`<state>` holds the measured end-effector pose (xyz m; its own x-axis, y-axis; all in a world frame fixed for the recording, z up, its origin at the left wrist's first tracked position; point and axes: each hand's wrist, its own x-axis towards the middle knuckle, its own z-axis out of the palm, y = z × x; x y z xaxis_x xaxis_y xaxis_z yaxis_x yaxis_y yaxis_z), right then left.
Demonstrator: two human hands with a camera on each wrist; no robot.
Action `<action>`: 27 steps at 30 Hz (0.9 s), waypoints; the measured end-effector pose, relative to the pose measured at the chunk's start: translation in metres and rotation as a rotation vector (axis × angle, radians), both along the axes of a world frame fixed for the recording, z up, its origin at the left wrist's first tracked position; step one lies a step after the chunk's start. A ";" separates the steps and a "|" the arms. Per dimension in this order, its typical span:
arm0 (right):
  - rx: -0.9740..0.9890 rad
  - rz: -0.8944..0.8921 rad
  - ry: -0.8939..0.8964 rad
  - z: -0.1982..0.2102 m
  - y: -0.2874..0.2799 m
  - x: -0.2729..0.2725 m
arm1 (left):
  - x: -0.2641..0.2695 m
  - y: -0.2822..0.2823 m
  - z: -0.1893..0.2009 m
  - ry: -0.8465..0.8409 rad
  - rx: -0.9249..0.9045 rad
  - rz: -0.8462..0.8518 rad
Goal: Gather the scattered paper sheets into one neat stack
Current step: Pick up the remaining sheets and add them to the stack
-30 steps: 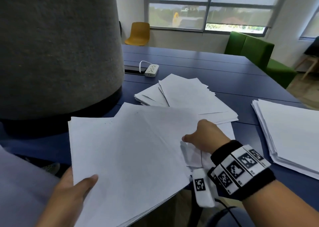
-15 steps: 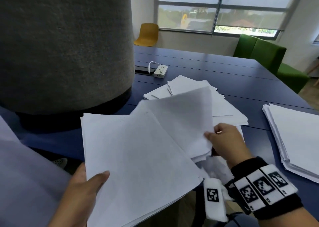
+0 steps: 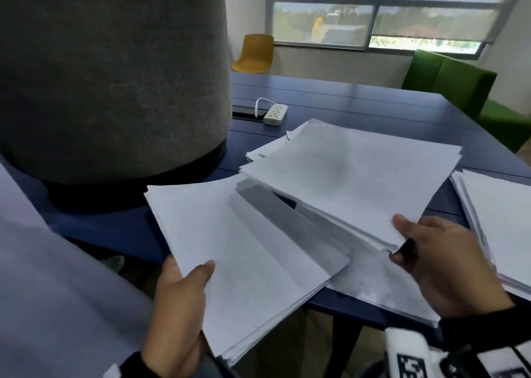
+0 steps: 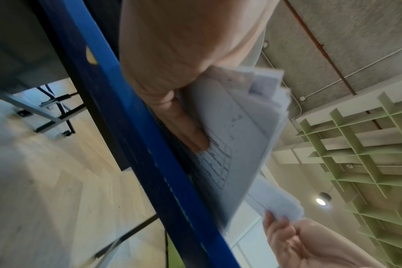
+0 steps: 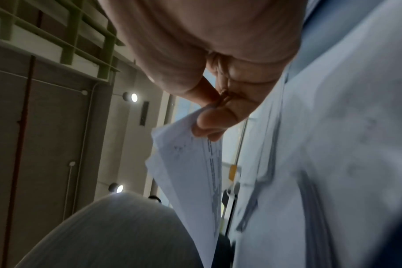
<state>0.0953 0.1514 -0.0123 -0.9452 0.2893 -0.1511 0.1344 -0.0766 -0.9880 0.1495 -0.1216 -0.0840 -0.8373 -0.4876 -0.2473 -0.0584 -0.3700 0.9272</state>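
The left hand (image 3: 178,306) has its grip closed on a thick bundle of sheets (image 3: 244,257), thumb on top, held over the near edge of the blue surface (image 3: 373,104). The right hand (image 3: 448,265) pinches the corner of a second, fanned batch of sheets (image 3: 353,176), lifted just beyond the bundle. A third pile (image 3: 505,219) lies flat on the surface, right of the bundle. One white power strip (image 3: 275,114) sits beyond the bundle, beside a large grey cylinder (image 3: 115,70).
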 end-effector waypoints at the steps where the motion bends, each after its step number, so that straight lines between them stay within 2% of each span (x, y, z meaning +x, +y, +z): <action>1: -0.020 0.033 -0.024 -0.005 -0.007 0.004 | -0.001 0.005 0.001 -0.003 0.021 0.002; 11: -0.054 0.257 -0.169 -0.031 -0.071 0.025 | -0.003 0.024 0.012 -0.045 0.081 0.057; 16: 0.007 0.380 -0.231 -0.038 -0.087 0.031 | -0.005 0.022 0.011 -0.056 0.069 0.025; 22: 0.040 0.436 -0.287 -0.034 -0.096 0.037 | -0.003 0.018 0.006 -0.016 0.034 -0.011; 24: 0.096 0.436 -0.289 -0.028 -0.094 0.036 | -0.003 0.016 0.003 -0.021 0.036 -0.026; 27: 0.338 0.362 -0.215 -0.021 -0.078 0.029 | -0.003 0.013 0.001 -0.001 0.017 -0.026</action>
